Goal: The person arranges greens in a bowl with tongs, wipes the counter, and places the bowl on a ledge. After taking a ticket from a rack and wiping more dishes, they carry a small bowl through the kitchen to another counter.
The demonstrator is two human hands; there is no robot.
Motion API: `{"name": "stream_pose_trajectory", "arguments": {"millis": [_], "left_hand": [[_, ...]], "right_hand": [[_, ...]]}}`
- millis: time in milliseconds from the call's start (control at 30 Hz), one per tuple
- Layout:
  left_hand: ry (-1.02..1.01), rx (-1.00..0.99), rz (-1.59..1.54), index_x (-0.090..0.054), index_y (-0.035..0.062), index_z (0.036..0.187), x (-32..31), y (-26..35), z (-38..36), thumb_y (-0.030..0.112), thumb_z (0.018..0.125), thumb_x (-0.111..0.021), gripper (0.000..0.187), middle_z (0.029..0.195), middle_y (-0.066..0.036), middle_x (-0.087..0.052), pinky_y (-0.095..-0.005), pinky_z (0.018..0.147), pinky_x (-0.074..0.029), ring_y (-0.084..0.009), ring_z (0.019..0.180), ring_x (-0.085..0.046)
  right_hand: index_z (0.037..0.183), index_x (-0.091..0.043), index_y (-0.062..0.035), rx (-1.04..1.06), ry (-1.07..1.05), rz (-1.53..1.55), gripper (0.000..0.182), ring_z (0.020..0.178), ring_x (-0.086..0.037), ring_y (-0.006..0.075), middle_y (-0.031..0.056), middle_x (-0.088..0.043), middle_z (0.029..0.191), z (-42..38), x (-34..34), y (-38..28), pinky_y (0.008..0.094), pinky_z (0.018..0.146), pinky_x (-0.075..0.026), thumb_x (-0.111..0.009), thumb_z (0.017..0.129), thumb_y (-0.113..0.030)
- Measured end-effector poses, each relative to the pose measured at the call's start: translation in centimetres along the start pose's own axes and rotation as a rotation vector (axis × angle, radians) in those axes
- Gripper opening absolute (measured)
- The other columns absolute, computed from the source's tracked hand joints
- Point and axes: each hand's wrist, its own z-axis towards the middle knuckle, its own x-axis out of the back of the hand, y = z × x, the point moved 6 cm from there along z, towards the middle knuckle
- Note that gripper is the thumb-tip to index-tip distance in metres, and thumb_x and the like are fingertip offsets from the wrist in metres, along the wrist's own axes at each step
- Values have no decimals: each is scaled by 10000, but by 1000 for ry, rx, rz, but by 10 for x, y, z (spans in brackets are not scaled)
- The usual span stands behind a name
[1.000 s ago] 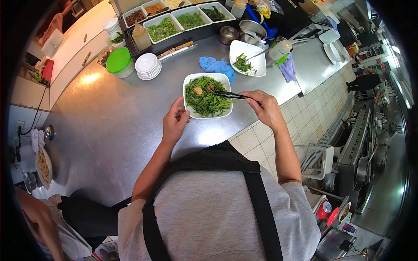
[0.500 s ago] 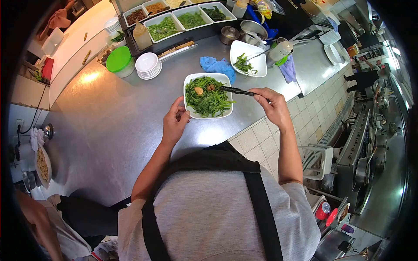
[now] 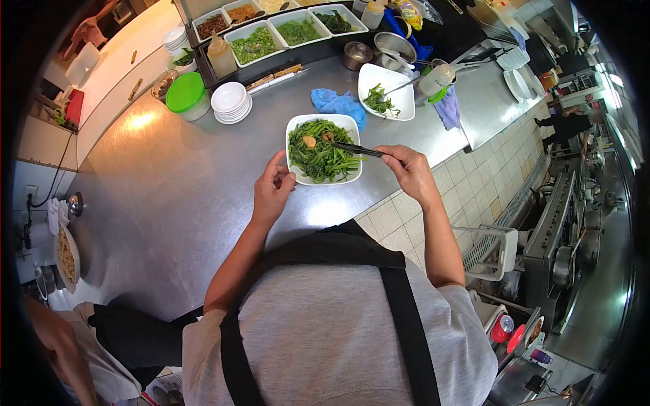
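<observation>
A white square bowl point(image 3: 292, 126) stands on the steel counter, filled with cooked leafy greens point(image 3: 318, 159). Two brown pieces, which I cannot name for sure, lie on top of the greens. My left hand point(image 3: 274, 186) grips the bowl by its left rim, thumb and fingers closed on the edge. In my right hand point(image 3: 407, 169) is a pair of slim black tongs point(image 3: 362, 149), held from the right side. Their tips touch the greens beside the brown piece on the right; whether they pinch anything is too small to tell.
Behind the bowl lie a blue cloth point(image 3: 338, 103) and a second white dish point(image 3: 403, 101) with some greens. Small white plates point(image 3: 230, 101) and a green-lidded tub point(image 3: 187, 95) stand at the left. Trays of chopped greens point(image 3: 254, 44) line the back. Another person's arm point(image 3: 61, 345) shows lower left.
My right hand and the tongs have moved left and a little down, so the tongs lie lower over the greens. My left hand and the bowl have stayed in place.
</observation>
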Motion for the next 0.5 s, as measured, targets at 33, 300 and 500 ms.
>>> {"name": "stream_pose_trajectory", "arguments": {"millis": [33, 300, 500], "left_hand": [[2, 3, -5, -420, 32, 1363, 0, 0, 0, 25, 881, -572, 506, 878, -72, -617, -244, 638, -514, -94, 707, -586], [-1, 10, -22, -418, 29, 1363, -1, 0, 0, 32, 884, -572, 503, 881, -73, -615, -245, 642, -516, -97, 716, -589], [5, 14, -20, -419, 22, 1360, 0, -2, 0, 34, 888, -575, 497, 887, -72, -615, -247, 643, -515, -98, 723, -591]], "right_hand": [[1075, -669, -32, -12, 5, 35, 212, 702, -546, 148, 85, -641, 816, -1, 0, 5, 267, 662, -449, -614, 888, -114], [1080, -667, -15, -108, 52, 173, 215, 740, -540, 107, 58, -654, 863, -7, 6, 24, 242, 685, -447, -614, 898, -116], [1075, -666, -29, -58, 47, 76, 216, 703, -565, 174, 103, -658, 861, -8, -3, 9, 284, 656, -463, -616, 892, -131]]}}
